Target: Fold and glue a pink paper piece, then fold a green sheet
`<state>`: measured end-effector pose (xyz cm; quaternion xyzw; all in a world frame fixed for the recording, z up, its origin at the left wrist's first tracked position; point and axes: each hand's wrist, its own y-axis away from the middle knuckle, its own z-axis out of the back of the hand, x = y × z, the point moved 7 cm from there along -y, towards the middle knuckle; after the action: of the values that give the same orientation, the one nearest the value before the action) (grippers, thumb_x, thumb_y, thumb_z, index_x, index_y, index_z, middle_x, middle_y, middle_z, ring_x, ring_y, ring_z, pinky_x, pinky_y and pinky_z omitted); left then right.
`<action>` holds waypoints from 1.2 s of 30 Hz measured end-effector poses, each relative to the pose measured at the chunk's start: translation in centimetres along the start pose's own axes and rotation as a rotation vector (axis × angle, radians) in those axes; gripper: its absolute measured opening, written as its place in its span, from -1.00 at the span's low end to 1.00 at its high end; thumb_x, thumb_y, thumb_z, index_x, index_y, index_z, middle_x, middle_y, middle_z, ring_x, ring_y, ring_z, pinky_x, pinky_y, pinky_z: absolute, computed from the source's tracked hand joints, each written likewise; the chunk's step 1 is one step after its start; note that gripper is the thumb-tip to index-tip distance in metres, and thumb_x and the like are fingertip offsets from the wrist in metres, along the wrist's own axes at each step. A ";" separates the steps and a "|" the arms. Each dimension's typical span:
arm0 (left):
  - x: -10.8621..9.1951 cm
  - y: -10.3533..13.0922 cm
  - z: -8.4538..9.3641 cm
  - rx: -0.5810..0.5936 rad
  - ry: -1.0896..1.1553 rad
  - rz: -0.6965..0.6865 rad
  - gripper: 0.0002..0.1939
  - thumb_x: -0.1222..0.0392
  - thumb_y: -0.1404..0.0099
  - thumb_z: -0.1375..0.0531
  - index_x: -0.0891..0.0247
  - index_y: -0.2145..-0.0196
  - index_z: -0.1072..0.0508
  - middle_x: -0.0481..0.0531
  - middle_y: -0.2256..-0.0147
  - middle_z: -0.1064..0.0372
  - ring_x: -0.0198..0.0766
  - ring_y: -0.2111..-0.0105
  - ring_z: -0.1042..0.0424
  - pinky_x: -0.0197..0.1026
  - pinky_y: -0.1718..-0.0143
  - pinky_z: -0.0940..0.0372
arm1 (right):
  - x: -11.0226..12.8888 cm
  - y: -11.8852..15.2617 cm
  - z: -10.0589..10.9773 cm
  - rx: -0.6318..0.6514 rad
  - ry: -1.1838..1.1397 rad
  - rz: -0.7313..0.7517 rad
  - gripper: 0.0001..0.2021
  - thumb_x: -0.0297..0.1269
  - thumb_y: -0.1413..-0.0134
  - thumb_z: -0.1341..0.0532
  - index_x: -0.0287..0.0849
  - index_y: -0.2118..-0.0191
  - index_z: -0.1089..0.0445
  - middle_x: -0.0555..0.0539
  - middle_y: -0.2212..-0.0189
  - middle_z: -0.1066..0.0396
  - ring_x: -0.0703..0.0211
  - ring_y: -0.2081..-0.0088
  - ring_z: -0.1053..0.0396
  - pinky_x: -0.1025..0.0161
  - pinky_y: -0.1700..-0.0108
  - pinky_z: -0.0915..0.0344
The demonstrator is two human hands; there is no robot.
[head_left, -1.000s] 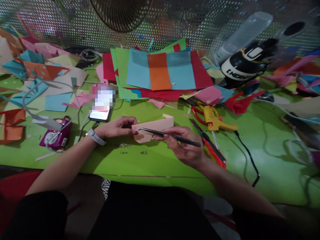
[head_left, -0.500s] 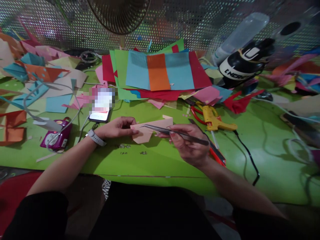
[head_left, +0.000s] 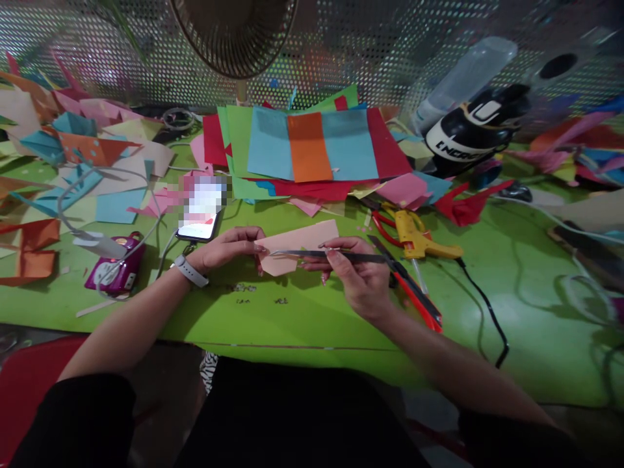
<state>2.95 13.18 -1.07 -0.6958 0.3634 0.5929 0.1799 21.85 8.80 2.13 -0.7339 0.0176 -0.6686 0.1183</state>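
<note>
since half a second back the tweezers (head_left: 336, 256) have dropped level, tip now pointing to nine o'clock across the pink paper (head_left: 292, 246), and that paper's far corner has flattened out. right hand (head_left: 358, 279) has its fingers (head_left: 336, 259) closed around the tweezers near the middle, the tip lying over the paper's left part. left hand (head_left: 229, 250) sits at nine o'clock of the paper, fingers pinched down on its left edge, a pale watch (head_left: 191, 271) on the wrist. paper lies on the green worktop (head_left: 302, 312), near the front edge, dead centre between both hands. at twelve o'clock of it, a stack of coloured sheets (head_left: 312, 146) with a fan (head_left: 234, 32) above. phone (head_left: 199, 224) just at eleven o'clock of the left hand. yellow glue gun (head_left: 419, 237) and red scissors (head_left: 419, 302) at three o'clock, just beside the right hand. purple gadget (head_left: 114, 273) well off at nine o'clock. black bottle (head_left: 472, 133) at two o'clock.
</note>
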 end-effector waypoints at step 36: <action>-0.3 -0.1 -0.4 -0.019 -0.043 -0.051 -0.79 0.10 -0.34 -0.23 0.34 0.28 -0.43 0.11 0.37 -0.56 -0.26 0.33 -0.55 -0.21 0.20 -0.38 | -0.5 0.1 0.0 -0.013 -0.055 0.020 -0.85 -0.18 -0.23 -0.25 -0.12 0.20 -0.33 -0.06 0.35 -0.61 0.11 0.39 -0.60 0.32 0.56 -0.45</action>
<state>3.24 13.08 -0.70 -0.6937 0.3360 0.6062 0.1962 21.75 8.83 1.61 -0.7527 0.0262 -0.6467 0.1208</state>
